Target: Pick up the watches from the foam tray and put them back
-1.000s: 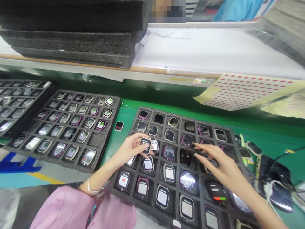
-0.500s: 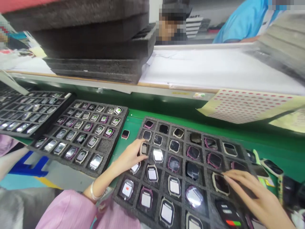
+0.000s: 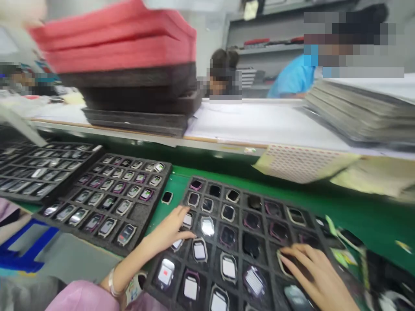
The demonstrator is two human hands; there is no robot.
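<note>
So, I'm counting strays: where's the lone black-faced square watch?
Head view, left of centre: the watch lies on the green tabletop, between two dark foam trays.

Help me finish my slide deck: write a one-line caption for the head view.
A person's left hand and right hand over a foam tray of watches, another tray alongside.

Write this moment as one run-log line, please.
left hand: at light-screened watch in foam tray | right hand: at pale-framed watch, same tray | loose watch: on green table

Green bench [image 3: 385, 224], white shelf [image 3: 246, 121] w/ brown edge above; bkgd: grey shelving [image 3: 259, 29], pale wall [image 3: 210, 41]; grey flr [image 3: 78, 250] lower L.
</note>
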